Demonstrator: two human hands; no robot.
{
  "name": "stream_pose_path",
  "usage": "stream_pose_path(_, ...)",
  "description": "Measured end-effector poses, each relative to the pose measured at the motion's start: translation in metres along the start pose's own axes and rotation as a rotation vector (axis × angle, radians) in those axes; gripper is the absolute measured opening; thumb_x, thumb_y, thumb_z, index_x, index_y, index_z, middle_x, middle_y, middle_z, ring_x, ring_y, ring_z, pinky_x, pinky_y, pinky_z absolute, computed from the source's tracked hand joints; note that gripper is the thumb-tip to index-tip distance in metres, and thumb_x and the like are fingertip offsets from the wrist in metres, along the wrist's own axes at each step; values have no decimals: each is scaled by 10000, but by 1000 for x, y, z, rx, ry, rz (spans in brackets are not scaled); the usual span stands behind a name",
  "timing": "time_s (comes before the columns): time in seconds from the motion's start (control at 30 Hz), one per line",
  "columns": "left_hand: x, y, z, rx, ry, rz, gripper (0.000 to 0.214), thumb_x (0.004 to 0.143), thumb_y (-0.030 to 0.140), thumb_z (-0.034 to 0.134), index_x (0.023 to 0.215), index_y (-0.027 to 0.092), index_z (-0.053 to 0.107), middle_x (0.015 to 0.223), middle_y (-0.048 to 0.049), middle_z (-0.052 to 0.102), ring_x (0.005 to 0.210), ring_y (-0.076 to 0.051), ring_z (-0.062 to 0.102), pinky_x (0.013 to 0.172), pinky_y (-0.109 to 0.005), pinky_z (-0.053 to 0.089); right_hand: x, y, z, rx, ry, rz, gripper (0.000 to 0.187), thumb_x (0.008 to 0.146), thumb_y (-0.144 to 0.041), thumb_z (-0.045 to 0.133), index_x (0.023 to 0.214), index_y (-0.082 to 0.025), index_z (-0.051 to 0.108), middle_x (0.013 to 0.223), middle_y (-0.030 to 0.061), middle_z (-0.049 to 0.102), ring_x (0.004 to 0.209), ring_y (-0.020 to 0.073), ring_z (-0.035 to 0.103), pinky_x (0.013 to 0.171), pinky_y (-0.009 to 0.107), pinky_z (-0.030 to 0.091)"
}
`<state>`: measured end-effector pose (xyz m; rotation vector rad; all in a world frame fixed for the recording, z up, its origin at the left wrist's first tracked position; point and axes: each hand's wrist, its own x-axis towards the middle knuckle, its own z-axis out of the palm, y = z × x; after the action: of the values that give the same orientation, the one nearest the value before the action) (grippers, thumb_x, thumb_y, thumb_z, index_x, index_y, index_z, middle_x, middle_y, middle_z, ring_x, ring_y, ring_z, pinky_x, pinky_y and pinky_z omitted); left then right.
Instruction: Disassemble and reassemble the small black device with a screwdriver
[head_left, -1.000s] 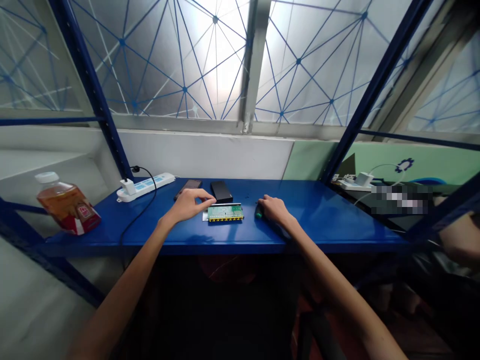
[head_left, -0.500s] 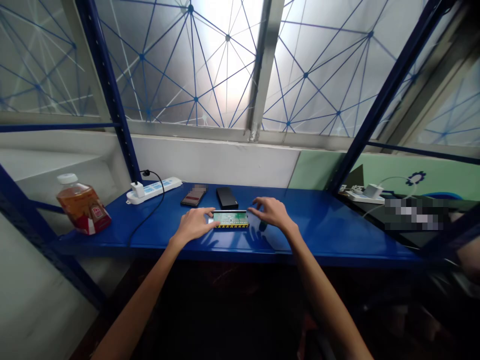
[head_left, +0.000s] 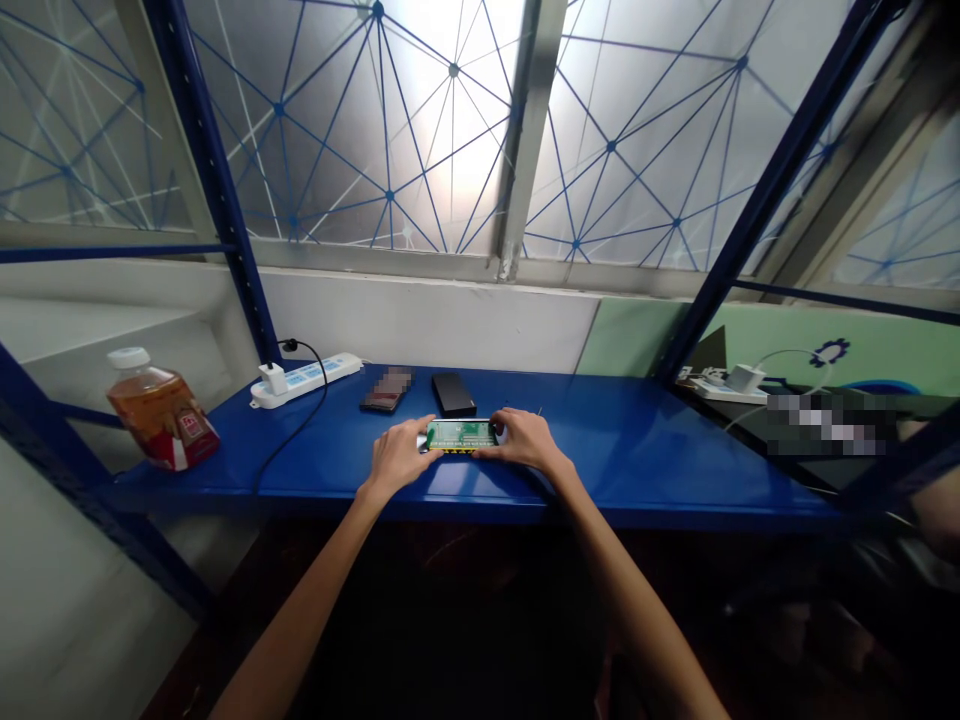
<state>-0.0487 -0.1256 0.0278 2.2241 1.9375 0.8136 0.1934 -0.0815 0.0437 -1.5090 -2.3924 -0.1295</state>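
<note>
A small rectangular green circuit board (head_left: 461, 433) with a yellow-and-black front edge is in front of me, over the blue table. My left hand (head_left: 405, 452) grips its left end between thumb and fingers. At the opposite end, my right hand (head_left: 523, 440) has its thumb along the near edge and its fingers on the far side. Both hands are closed on the board, and their fingertips partly cover its ends. Behind it lie a black flat box (head_left: 454, 394) and a dark phone-like slab (head_left: 386, 390).
A white power strip (head_left: 307, 379) with a black cable lies back left. A bottle of amber drink (head_left: 163, 415) stands at far left. Blue uprights (head_left: 739, 230) flank the table (head_left: 622, 450). At right are a white charger (head_left: 745, 378) and part of another person (head_left: 934, 490).
My right hand has come in from the right and closed on the board's right end. The left hand keeps hold of its left end.
</note>
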Motion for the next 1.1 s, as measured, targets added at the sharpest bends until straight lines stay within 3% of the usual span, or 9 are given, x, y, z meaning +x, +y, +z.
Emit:
stream_pose_path(0.17,9,-8,2,-155,171,145,591,824,312,681,1394,259,535,920,-17,665,766,-182,647,583,-244,422,-1,2,5,144,271,-5,572,726,-686,644,1032,-207,588,928,58,706,764,202,650,629,259,376)
stream_pose_path(0.37,32,-12,4,-167,275,190,661,815,243,672,1442,241,464,965,-16,618,787,-164,633,615,-235,439,6,-6,12,198,490,-30,656,819,-626,582,1277,-163,506,1041,106,697,700,173,636,668,271,440)
stream_pose_path(0.6,35,-11,11,-177,285,183,599,816,236,677,1393,225,516,915,-19,627,849,-187,652,633,-231,461,3,-6,20,159,513,-74,664,888,-555,544,1389,-129,454,1047,106,685,677,152,628,664,262,475)
stream_pose_path(0.83,25,-3,12,-79,470,302,506,911,240,557,1412,210,495,1238,-110,610,1009,-217,646,745,-263,499,1,-4,23,278,539,-21,663,913,-548,522,1436,-158,405,1096,123,663,663,149,617,710,289,512)
stream_pose_path(0.97,23,-5,15,-86,500,314,414,922,210,504,1329,206,578,1242,-111,618,1007,-217,653,765,-272,502,-4,-7,19,343,575,-34,644,886,-567,559,1377,-157,488,1018,107,655,682,158,621,701,290,514)
stream_pose_path(1.1,23,-8,16,-137,452,340,293,938,281,514,1187,213,654,1118,-88,663,939,-199,653,718,-253,476,-5,-7,16,445,605,1,541,873,-585,575,1217,-169,617,907,80,669,655,160,622,702,301,524)
